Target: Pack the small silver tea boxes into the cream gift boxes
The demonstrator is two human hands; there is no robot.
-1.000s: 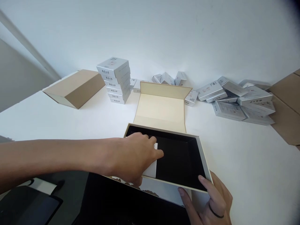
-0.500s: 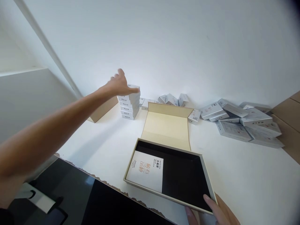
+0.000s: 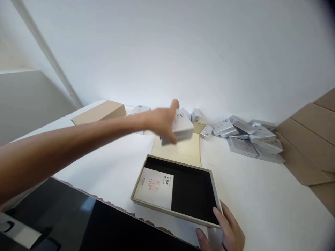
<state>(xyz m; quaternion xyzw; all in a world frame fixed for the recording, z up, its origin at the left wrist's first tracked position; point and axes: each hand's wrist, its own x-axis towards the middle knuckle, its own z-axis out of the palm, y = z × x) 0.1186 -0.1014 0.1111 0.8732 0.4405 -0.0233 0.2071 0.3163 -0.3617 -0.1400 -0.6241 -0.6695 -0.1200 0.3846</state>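
Note:
In the head view, my left hand is closed around a small white tea box, holding it in the air above the cream open lid flap. Motion blurs this hand, and whether it carries more than one box I cannot tell. My right hand grips the near right corner of a cream gift box, fingers over its rim. Inside, a white tea box with orange and black print fills the left part; the black lining shows to its right.
White tea boxes lie in a heap at the right, beside brown cardboard. Several more lie along the wall. Behind my left forearm are a partly hidden white box and a beige box. The table's front edge is chipped.
My left hand has moved right from the stack of white boxes, now carrying a white tea box over the lid flap. My right hand keeps its hold on the gift box. The view has shifted slightly.

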